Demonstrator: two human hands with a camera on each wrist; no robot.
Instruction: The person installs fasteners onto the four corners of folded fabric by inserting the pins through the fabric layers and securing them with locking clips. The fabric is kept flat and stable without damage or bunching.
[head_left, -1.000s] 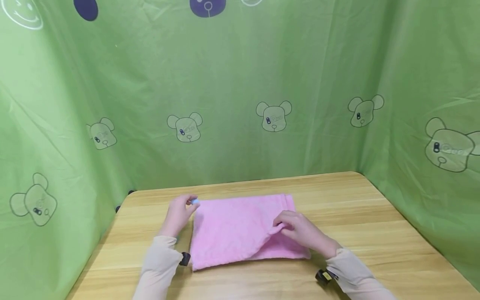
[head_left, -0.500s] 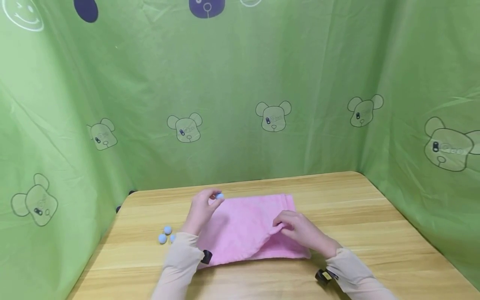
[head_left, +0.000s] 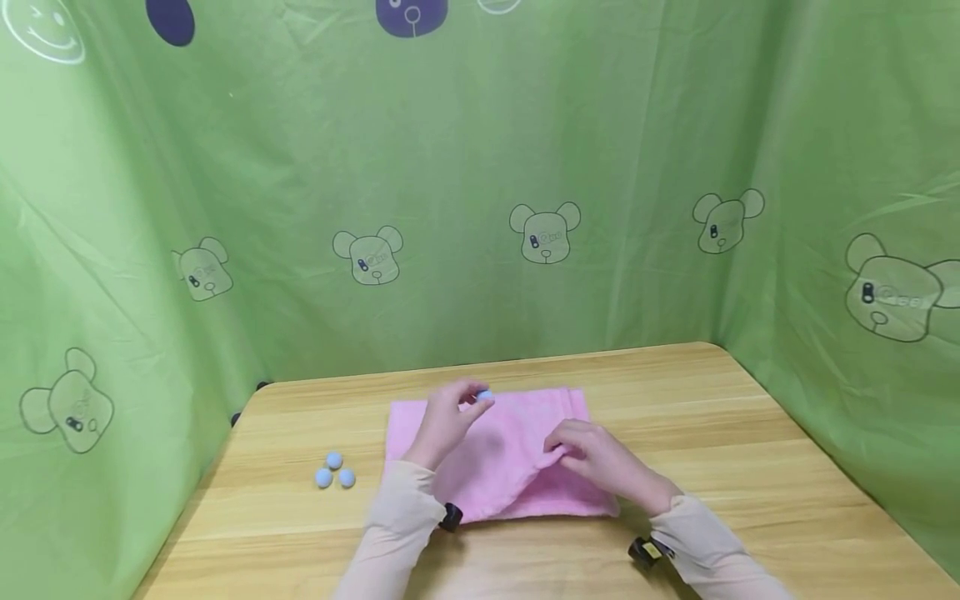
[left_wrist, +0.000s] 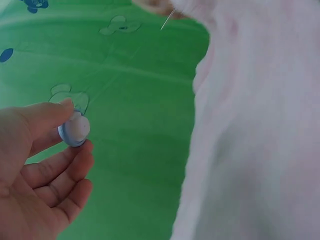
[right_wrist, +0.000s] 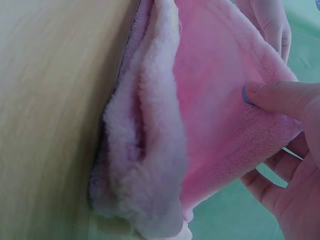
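A folded pink plush cloth lies on the wooden table. My right hand pinches its near right corner and holds the top layer up, so a gap shows between the layers. In the right wrist view, the thumb lies on the cloth's inner face, with a blue patch at its tip. Above the cloth, my left hand pinches a small light-blue ball between thumb and fingertips. The left wrist view shows this ball with a paler front; the other fingers curl loosely below.
Three more light-blue balls rest close together on the table, left of the cloth. A green curtain with bear prints surrounds the table at the back and sides. Each wrist carries a small black camera.
My left hand has carried the ball rightward from the cloth's left edge to above its middle, uncovering the three balls on the table. The right hand keeps its hold on the raised corner.
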